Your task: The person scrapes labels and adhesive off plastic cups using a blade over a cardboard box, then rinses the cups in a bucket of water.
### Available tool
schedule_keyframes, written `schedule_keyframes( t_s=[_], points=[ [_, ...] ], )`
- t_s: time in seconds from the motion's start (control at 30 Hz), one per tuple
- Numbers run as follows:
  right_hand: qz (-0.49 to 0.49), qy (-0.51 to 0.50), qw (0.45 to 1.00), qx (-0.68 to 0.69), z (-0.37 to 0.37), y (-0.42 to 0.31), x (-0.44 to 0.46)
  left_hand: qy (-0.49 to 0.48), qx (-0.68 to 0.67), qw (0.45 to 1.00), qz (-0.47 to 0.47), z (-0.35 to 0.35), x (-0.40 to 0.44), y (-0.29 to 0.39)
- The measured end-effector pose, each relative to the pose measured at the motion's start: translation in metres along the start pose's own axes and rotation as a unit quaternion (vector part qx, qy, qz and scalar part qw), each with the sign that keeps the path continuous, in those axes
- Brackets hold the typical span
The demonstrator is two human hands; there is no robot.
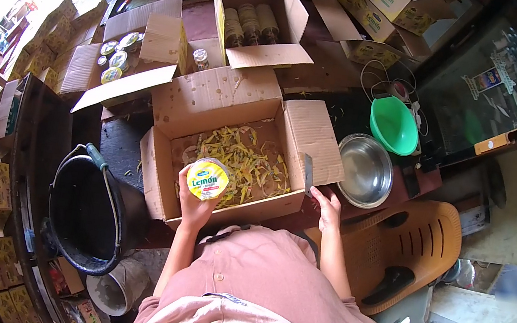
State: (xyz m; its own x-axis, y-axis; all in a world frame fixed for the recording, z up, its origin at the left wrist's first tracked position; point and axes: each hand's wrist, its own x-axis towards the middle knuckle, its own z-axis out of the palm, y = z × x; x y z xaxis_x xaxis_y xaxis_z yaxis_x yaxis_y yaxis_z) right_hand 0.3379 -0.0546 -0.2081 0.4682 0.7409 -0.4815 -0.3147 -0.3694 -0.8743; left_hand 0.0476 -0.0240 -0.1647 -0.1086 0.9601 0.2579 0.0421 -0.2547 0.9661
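Matt brown cardboard for the open box [151, 175], blotched on its back flap [214, 97]. Smooth, glossy print on the Lemon container [207, 179]. Dull grey metal in the knife blade [308, 173]; polished, reflective metal in the bowl [365, 172]. Shiny green plastic for the basin [394, 125], black plastic for the bucket [87, 215], smooth orange-brown plastic for the chair [425, 239]. Matt cloth in the shirt [283, 263].

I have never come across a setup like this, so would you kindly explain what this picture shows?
Gladly. There is no machine here, only a person's bare hands, seen in one picture from a camera on their head, looking forward and down. The left hand holds a container with a yellow-and-white Lemon label; the right hand holds a knife, blade up. In front is an open cardboard box with yellowish strips inside. A metal bowl and green bowl sit to the right, a black bucket to the left.
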Motion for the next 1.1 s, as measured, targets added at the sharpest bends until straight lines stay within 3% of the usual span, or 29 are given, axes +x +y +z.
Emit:
schedule_keyframes(
  t_s=[0.17,0.27,0.33,0.4,0.5,0.63,0.77,0.87,0.9,1.0,1.1],
  points=[
    [0.037,-0.036,0.999,-0.005,0.001,-0.009,-0.004,-0.011,0.013,1.000,-0.005,0.000,0.000,0.003],
    [0.123,-0.041,0.991,-0.015,-0.014,-0.009,-0.008,-0.011,0.005,1.000,-0.007,0.000,0.000,0.002],
    [0.132,-0.034,0.991,0.016,-0.017,-0.015,-0.026,-0.007,0.008,1.000,0.002,0.000,0.001,0.003],
    [0.133,-0.102,0.980,0.109,-0.024,-0.020,-0.036,-0.009,-0.008,1.000,-0.008,0.000,0.002,0.002],
    [0.051,-0.136,0.983,0.113,-0.011,-0.040,-0.047,-0.011,-0.024,1.000,-0.006,0.000,0.007,0.001],
    [-0.134,-0.175,0.975,-0.004,0.030,-0.059,-0.044,-0.018,0.025,0.998,0.051,-0.001,0.022,0.002],
    [-0.142,-0.274,0.949,-0.058,0.078,-0.079,-0.044,-0.028,0.019,0.997,0.065,0.000,0.032,0.012],
    [-0.288,-0.291,0.891,-0.197,0.109,-0.102,-0.058,-0.043,0.039,0.994,0.088,-0.005,0.038,0.020],
    [-0.393,-0.268,0.839,-0.263,0.120,-0.116,-0.070,-0.052,0.043,0.993,0.099,-0.007,0.040,0.024],
    [-0.559,-0.262,0.682,-0.391,0.135,-0.138,-0.086,-0.053,0.057,0.993,0.083,-0.010,0.041,0.035],
    [-0.608,-0.307,0.592,-0.431,0.141,-0.144,-0.090,-0.058,0.031,0.995,0.076,-0.011,0.042,0.036]
  ],
)
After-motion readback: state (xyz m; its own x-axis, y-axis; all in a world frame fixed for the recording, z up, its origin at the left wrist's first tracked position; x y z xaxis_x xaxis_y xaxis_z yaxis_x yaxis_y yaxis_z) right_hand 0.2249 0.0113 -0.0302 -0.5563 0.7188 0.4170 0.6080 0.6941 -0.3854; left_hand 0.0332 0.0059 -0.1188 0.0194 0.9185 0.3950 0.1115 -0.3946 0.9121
